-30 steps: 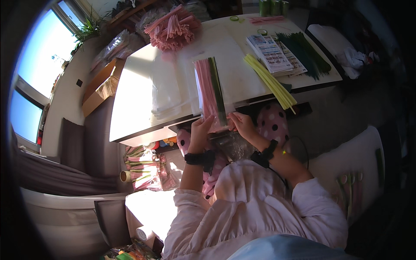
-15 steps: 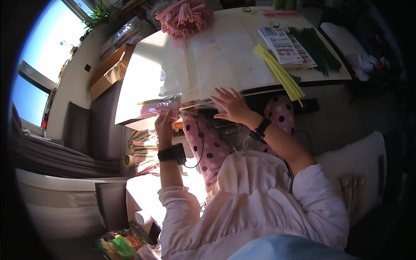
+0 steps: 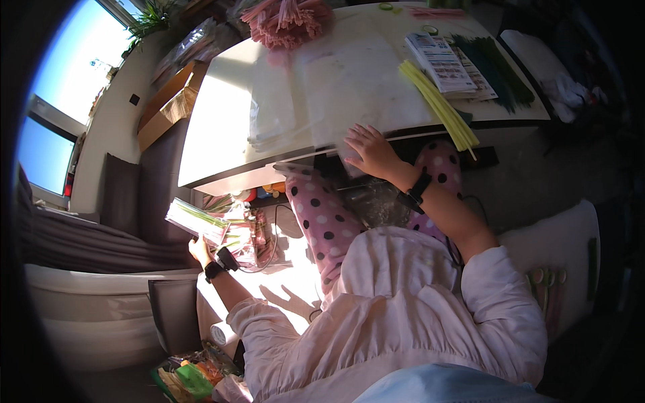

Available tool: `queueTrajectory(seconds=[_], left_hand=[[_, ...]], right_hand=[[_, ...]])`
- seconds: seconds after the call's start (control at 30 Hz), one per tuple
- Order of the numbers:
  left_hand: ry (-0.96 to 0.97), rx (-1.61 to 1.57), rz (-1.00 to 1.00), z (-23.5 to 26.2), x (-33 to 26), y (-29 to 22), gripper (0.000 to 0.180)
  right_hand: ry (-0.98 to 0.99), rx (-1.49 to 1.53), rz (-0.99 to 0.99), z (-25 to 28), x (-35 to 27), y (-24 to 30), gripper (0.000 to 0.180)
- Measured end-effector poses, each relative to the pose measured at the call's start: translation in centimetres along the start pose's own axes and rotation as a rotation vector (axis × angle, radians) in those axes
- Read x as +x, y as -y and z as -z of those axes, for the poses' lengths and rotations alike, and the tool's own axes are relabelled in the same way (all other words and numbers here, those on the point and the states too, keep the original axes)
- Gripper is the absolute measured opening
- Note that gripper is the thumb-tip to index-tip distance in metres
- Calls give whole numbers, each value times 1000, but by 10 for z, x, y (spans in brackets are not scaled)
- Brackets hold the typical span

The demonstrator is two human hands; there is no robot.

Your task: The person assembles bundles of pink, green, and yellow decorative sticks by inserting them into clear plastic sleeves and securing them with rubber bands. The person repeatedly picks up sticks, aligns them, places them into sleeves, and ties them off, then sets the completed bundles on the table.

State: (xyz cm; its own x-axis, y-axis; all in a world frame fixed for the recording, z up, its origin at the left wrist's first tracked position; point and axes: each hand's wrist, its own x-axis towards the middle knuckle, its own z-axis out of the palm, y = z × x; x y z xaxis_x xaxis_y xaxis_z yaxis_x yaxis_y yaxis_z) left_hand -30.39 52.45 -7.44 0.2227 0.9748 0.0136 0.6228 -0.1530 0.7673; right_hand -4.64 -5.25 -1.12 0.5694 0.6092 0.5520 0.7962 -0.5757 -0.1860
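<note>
My left hand (image 3: 199, 251) is off the table's left front corner, closed on a clear plastic packet (image 3: 195, 220) of thin pink, white and green stems. It holds the packet tilted over a pile of similar packets (image 3: 252, 235) low beside the table. My right hand (image 3: 373, 153) lies with fingers spread at the table's front edge, by a clear plastic bag (image 3: 354, 168); whether it presses on the bag I cannot tell. More clear bags (image 3: 329, 87), hard to make out, lie flat on the white table (image 3: 222, 127).
A big bundle of fuzzy pink stems (image 3: 287, 23) sits at the table's far side. Yellow stems (image 3: 440, 104), a stack of printed sheets (image 3: 440, 64) and dark green stems (image 3: 494, 70) lie at the right. An open cardboard box (image 3: 171, 107) stands left. A cable hangs from my left wrist.
My left hand has carried the packet from the table's front edge down and left to the pile. My right hand has shifted slightly right and down, still spread.
</note>
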Motion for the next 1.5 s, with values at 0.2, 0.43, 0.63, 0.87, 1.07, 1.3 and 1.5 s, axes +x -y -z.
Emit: queueTrajectory(seconds=[0.2, 0.43, 0.63, 0.87, 1.07, 1.3, 1.5], left_hand=[[408, -260, -785, -131, -129, -115, 40], [895, -533, -295, -178, -235, -207, 37], [1101, -525, -348, -195, -300, -245, 36], [1204, -316, -454, -223, -329, -296, 40], [747, 230, -1019, -184, -312, -341, 57], [153, 320, -1323, -118, -211, -495, 41], [-213, 648, -1626, -141, -137, -630, 41]], right_hand=[[-266, 27, -252, -8, 3, 21, 40], [-92, -98, -265, 19, -23, -33, 43], [9, 26, -152, 38, -35, -78, 35], [16, 35, -212, 70, -19, -90, 38], [47, 102, -50, 61, 11, -67, 47], [90, 144, 29, 29, 16, -63, 48], [133, 248, -9, 29, 13, -82, 45]])
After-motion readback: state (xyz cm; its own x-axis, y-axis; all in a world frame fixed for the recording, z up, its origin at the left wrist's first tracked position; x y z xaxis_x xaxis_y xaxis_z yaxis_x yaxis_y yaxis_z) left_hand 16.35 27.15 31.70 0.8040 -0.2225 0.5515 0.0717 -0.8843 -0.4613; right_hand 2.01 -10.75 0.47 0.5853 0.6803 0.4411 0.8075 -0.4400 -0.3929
